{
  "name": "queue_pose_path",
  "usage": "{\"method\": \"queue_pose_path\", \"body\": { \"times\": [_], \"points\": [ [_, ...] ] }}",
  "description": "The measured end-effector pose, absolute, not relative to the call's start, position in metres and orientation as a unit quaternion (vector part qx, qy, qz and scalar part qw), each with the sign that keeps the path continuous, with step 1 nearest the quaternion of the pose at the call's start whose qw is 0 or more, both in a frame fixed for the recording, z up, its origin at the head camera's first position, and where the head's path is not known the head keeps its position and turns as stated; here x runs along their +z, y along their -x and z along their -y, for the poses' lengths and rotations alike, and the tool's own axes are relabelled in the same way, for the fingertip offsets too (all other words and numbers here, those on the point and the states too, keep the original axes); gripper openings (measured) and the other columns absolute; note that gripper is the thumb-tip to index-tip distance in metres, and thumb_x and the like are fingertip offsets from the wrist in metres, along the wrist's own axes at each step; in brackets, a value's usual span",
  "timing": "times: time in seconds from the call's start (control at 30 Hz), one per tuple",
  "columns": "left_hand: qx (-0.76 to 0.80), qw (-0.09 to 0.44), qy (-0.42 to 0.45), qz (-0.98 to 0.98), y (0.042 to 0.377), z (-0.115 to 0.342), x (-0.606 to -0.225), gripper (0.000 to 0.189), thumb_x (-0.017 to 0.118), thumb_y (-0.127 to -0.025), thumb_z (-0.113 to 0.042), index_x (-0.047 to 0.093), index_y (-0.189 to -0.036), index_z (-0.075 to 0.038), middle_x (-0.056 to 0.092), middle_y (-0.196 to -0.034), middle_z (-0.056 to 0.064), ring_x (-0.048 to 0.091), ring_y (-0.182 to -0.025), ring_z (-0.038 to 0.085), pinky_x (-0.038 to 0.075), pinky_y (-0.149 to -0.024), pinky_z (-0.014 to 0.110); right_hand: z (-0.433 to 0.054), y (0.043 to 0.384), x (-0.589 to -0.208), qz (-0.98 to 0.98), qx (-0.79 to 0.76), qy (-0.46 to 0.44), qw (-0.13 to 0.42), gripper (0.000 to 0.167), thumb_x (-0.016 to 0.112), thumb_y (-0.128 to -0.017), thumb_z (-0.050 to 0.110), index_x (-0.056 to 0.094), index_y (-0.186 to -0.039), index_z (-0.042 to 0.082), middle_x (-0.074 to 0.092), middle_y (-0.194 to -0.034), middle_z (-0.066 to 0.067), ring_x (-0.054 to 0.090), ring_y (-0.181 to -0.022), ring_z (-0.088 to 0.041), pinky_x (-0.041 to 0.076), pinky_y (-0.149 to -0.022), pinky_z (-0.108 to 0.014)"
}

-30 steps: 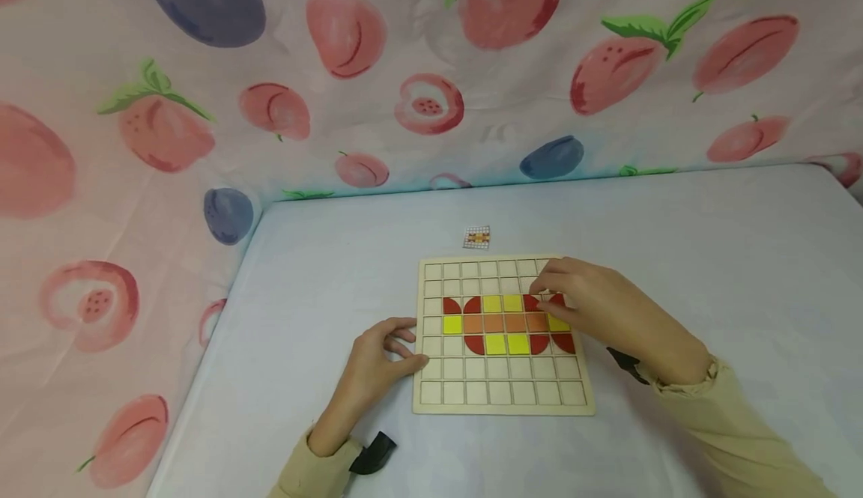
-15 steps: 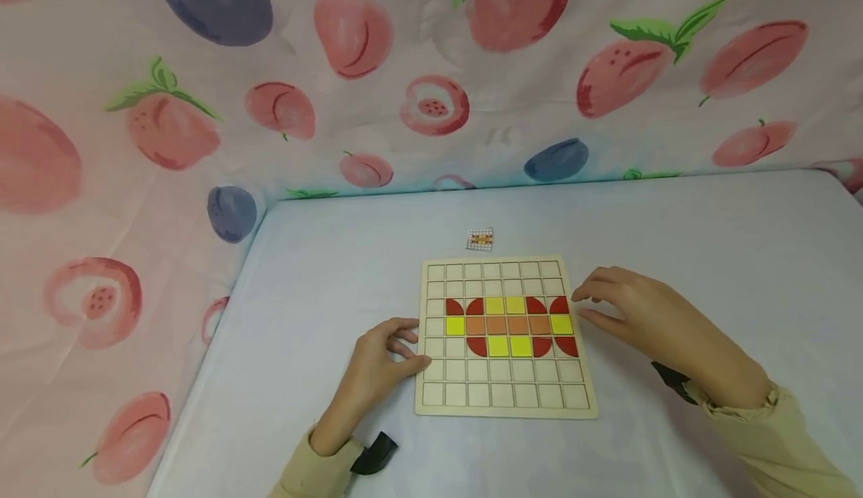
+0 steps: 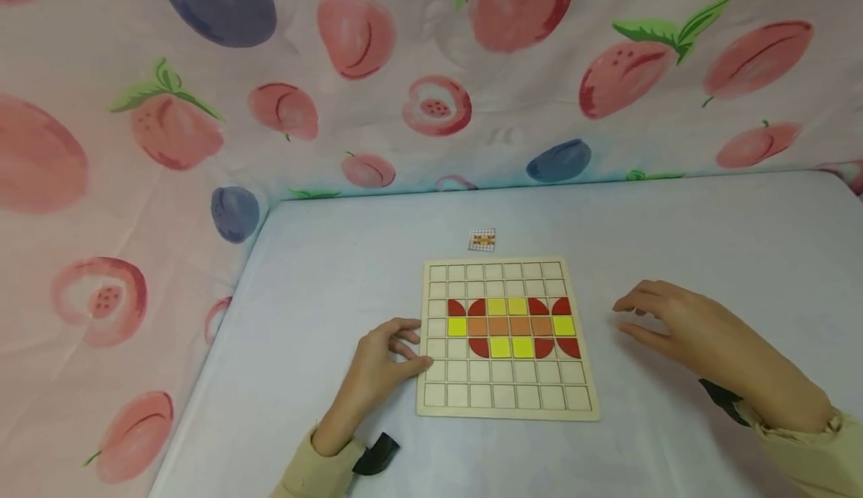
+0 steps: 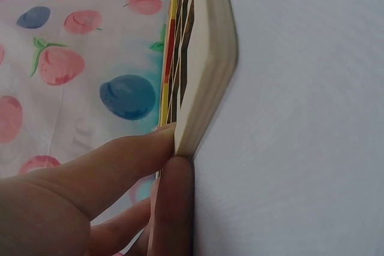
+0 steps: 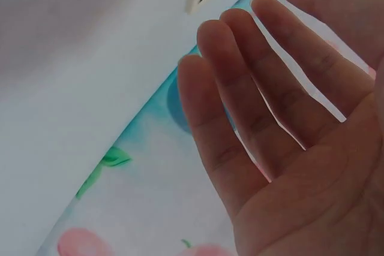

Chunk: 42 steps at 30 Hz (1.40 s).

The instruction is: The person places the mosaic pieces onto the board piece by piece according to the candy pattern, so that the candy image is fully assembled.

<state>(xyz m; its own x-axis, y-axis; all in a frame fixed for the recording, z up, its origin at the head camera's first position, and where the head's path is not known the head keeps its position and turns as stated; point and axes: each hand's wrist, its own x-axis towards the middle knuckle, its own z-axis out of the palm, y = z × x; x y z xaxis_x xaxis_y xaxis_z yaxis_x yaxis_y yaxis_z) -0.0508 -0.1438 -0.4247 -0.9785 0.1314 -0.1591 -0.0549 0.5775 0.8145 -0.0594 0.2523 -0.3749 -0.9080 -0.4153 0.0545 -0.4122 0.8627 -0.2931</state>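
Note:
A square wooden grid board (image 3: 506, 397) lies flat on the table, with red quarter-circle, yellow square and orange square tiles in its middle rows. At the board's left edge, my left hand (image 3: 377, 356) holds it between thumb and fingers. The left wrist view shows the thumb (image 4: 138, 154) over the rim and a finger (image 4: 174, 202) against the edge. My right hand (image 3: 694, 326) hovers right of the board, its fingers loosely bent. In the right wrist view its palm and fingers (image 5: 258, 94) are spread, holding nothing.
A small pattern card (image 3: 482, 240) printed with a coloured grid lies behind the board. The white-covered table (image 3: 337, 258) meets a fruit-print cloth (image 3: 431, 41) at the back and left.
My right hand has lifted off the board's upper right tiles and moved right, away from it, uncovering a red quarter-circle tile and a yellow tile. The left hand has stayed at the board's edge.

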Motion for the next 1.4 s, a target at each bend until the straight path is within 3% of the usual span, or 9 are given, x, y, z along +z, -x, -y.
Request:
{"method": "queue_pose_path", "body": {
  "times": [0.27, 0.43, 0.6, 0.67, 0.93, 1.13, 1.4],
  "points": [
    [0.460, 0.107, -0.020, -0.881, 0.051, 0.144, -0.426, 0.053, 0.085, -0.076, -0.009, 0.064, -0.124, -0.004, 0.066, -0.098, 0.003, 0.063, -0.076, 0.009, 0.048, -0.070, 0.025, -0.274, 0.053, -0.386, -0.972, -0.136, 0.189, 0.014, 0.025, 0.083, -0.079, 0.022, 0.075, -0.100, 0.011, 0.067, -0.097, 0.000, 0.063, -0.084, -0.018, 0.055, -0.071, -0.040],
    [0.460, 0.106, -0.018, -0.881, 0.051, 0.145, -0.425, 0.053, 0.085, -0.076, -0.009, 0.064, -0.124, -0.005, 0.066, -0.099, 0.003, 0.063, -0.076, 0.009, 0.048, -0.071, 0.025, -0.287, 0.050, -0.391, -0.978, -0.119, 0.159, 0.058, 0.031, 0.084, -0.077, 0.026, 0.074, -0.101, 0.009, 0.066, -0.096, -0.002, 0.058, -0.076, -0.013, 0.055, -0.068, -0.037],
    [0.456, 0.107, -0.017, -0.883, 0.051, 0.144, -0.425, 0.052, 0.084, -0.077, -0.009, 0.064, -0.125, -0.005, 0.066, -0.099, 0.002, 0.063, -0.076, 0.009, 0.048, -0.071, 0.024, -0.298, 0.048, -0.400, -0.979, -0.108, 0.134, 0.109, 0.039, 0.086, -0.074, 0.027, 0.073, -0.104, 0.006, 0.065, -0.096, -0.005, 0.056, -0.081, -0.020, 0.055, -0.080, -0.049],
    [0.456, 0.105, -0.017, -0.884, 0.051, 0.143, -0.425, 0.052, 0.084, -0.077, -0.009, 0.064, -0.124, -0.005, 0.066, -0.099, 0.002, 0.063, -0.076, 0.009, 0.049, -0.072, 0.024, -0.303, 0.047, -0.403, -0.979, -0.107, 0.140, 0.106, 0.038, 0.086, -0.074, 0.024, 0.072, -0.104, 0.006, 0.065, -0.098, -0.004, 0.056, -0.083, -0.019, 0.054, -0.080, -0.050],
    [0.455, 0.101, -0.019, -0.884, 0.051, 0.144, -0.423, 0.052, 0.085, -0.076, -0.008, 0.064, -0.124, -0.004, 0.066, -0.098, 0.003, 0.063, -0.076, 0.009, 0.049, -0.071, 0.025, -0.318, 0.043, -0.412, -0.968, -0.134, 0.206, 0.043, 0.034, 0.088, -0.067, 0.006, 0.072, -0.096, 0.009, 0.062, -0.091, 0.008, 0.055, -0.070, 0.000, 0.051, -0.062, -0.025],
    [0.459, 0.096, -0.017, -0.883, 0.050, 0.145, -0.422, 0.052, 0.085, -0.075, -0.008, 0.065, -0.123, -0.004, 0.066, -0.098, 0.003, 0.063, -0.076, 0.010, 0.048, -0.070, 0.024, -0.321, 0.044, -0.413, -0.964, -0.148, 0.221, 0.022, 0.034, 0.089, -0.063, 0.002, 0.071, -0.091, 0.011, 0.061, -0.085, 0.012, 0.057, -0.067, 0.001, 0.051, -0.060, -0.023],
    [0.462, 0.103, -0.017, -0.881, 0.050, 0.144, -0.423, 0.052, 0.085, -0.076, -0.008, 0.064, -0.124, -0.004, 0.065, -0.098, 0.004, 0.063, -0.077, 0.010, 0.049, -0.068, 0.024, -0.322, 0.045, -0.409, -0.970, -0.150, 0.182, 0.056, 0.029, 0.087, -0.069, 0.006, 0.071, -0.092, 0.012, 0.059, -0.080, 0.014, 0.049, -0.067, 0.007, 0.044, -0.057, -0.022]
  ]
}}
